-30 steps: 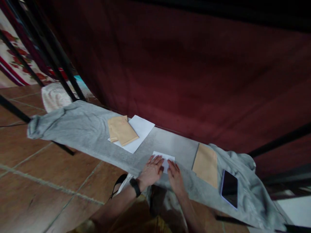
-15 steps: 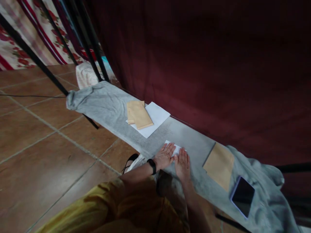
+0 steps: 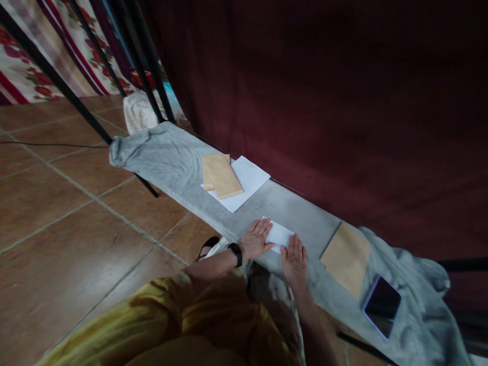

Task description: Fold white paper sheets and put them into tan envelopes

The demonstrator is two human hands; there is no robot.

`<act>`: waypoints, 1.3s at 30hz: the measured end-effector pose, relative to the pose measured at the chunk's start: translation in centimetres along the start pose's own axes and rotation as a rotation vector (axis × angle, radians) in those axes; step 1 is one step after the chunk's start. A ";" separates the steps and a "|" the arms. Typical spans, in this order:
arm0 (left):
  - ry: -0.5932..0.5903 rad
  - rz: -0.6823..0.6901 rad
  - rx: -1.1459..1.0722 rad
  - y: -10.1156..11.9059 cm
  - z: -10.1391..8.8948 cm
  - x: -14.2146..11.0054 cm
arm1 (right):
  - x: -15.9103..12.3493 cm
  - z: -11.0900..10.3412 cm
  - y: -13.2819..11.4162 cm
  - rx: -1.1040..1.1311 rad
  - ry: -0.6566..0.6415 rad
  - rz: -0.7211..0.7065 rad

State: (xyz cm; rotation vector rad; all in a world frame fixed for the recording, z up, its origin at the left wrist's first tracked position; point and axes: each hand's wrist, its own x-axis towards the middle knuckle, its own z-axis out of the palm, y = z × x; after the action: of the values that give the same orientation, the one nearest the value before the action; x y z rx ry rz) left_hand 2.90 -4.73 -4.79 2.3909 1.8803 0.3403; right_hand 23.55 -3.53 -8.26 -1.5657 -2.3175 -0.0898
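Observation:
A small folded white paper [image 3: 279,235] lies flat on the grey cloth in front of me. My left hand [image 3: 256,240], with a black band at the wrist, rests flat on its left end, fingers stretched out. Flat on the paper's right end lies my right hand [image 3: 295,258], also with straight fingers. Between the two hands the middle of the paper shows. Farther left, brown envelopes [image 3: 223,178] rest on top of a larger white sheet [image 3: 251,178].
The grey cloth [image 3: 168,157] covers a long narrow bench. To my right are a flat brown envelope [image 3: 347,256] and a phone [image 3: 382,306]. A dark red curtain [image 3: 305,127] hangs along the far edge. Black metal poles [image 3: 57,76] rise at the left end.
My hands have slid apart, the left toward the left end and the right toward the right end, so more of the white paper shows between them. The view has shifted slightly.

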 end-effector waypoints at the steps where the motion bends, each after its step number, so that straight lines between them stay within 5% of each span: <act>1: 0.004 -0.012 0.001 -0.4 -0.1 -0.1 | 0.0 0.1 -0.1 -0.001 0.005 0.003; 7: 0.060 -0.096 0.018 -2.7 -0.4 -0.4 | 0.0 0.4 -0.2 0.005 0.062 -0.002; 11: 0.136 -0.056 0.014 -1.1 -0.2 0.1 | 0.1 0.6 -0.2 0.031 0.122 -0.010; 17: 0.049 0.148 -0.032 2.3 1.1 0.9 | 0.3 1.0 -0.3 0.034 0.083 0.022; 26: 0.078 0.187 0.014 0.3 0.9 -0.1 | -0.2 0.7 -0.5 0.058 0.141 0.065; 39: -0.022 0.161 0.071 0.7 0.7 0.0 | -0.4 -0.6 -1.4 0.136 0.105 0.063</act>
State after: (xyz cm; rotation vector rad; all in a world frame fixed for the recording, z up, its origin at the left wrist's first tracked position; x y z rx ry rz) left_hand 3.72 -4.87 -5.34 2.5885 1.7227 0.2605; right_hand 22.50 -4.59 -7.66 -1.5273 -2.1447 0.0014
